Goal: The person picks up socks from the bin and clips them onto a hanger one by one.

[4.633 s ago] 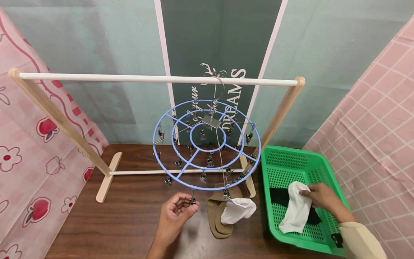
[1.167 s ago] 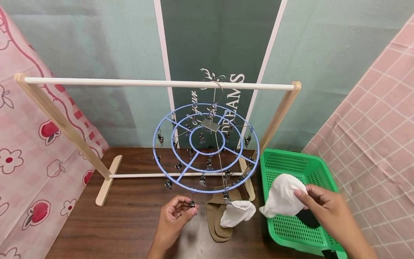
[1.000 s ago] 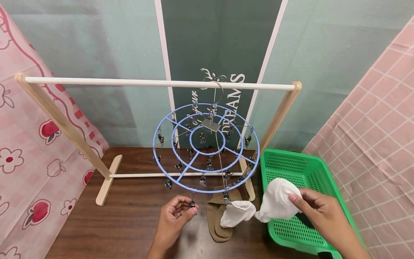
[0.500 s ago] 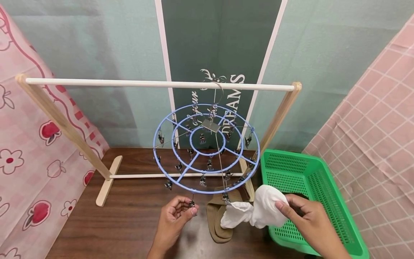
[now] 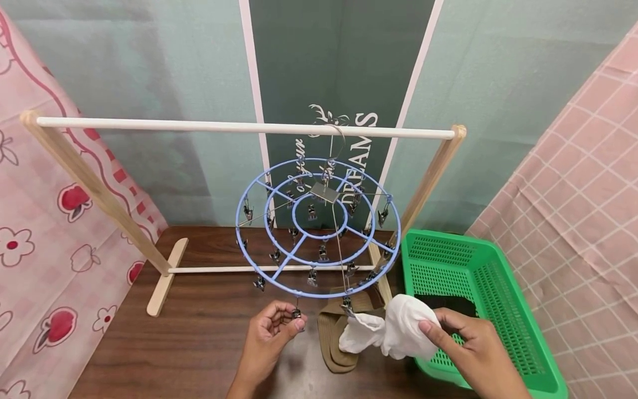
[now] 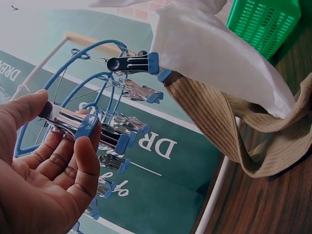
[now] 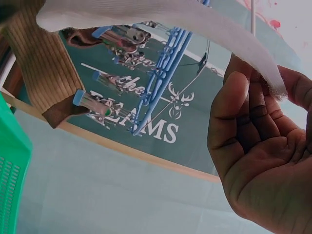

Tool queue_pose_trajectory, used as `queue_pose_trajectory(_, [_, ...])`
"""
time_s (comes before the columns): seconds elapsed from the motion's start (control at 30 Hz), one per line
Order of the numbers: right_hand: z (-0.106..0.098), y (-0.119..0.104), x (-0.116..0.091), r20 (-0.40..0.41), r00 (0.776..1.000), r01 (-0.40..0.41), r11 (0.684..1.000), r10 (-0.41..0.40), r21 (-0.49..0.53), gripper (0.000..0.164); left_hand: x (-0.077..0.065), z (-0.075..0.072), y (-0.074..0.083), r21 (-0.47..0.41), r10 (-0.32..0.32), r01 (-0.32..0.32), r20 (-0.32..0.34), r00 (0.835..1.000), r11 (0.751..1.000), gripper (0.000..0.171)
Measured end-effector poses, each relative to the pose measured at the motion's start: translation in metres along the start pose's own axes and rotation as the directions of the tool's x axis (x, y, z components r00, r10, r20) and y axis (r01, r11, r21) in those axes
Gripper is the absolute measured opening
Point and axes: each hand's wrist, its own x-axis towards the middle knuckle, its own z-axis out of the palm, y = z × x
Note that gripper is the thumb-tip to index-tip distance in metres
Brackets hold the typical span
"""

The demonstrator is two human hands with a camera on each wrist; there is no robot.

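My left hand (image 5: 266,338) pinches a metal clip (image 6: 73,122) with blue tips, which hangs from the front rim of a round blue hanger (image 5: 286,282). My right hand (image 5: 468,343) pinches a white sock (image 5: 411,327) between thumb and fingers, over the basket's left edge. Just left of it, another white sock (image 5: 361,332) hangs from a clip (image 6: 134,63), and the two white socks overlap in the head view. Brown ribbed socks (image 5: 331,343) hang behind; how many is hard to tell. Several other clips dangle from the rings.
The hanger hooks over the white bar (image 5: 174,125) of a wooden-legged rack. At right stands a green basket (image 5: 443,249) with a black cloth item (image 5: 448,303) inside. The brown table (image 5: 199,343) runs below, with printed cloth on both sides.
My right hand has lifted the white sock out of the basket and brought it left, up beside the hanging white sock. My left hand has kept its hold on the clip.
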Motion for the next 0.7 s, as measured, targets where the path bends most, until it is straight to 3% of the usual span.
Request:
queue_pose_trajectory(0.33, [0.009,-0.001,-0.004,0.036,0.997,0.067,0.991,-0.072,0.117,0.028,0.000,0.000,0.000,-0.006,-0.003,0.003,0.010,1.000,1.000,0.016])
queue_pose_trajectory(0.7, [0.038,0.005,-0.003,0.056,0.990,0.121,0.984,-0.129,0.130,0.029,0.000,0.000,0.000,-0.008,-0.002,0.002,0.015,1.000,1.000,0.016])
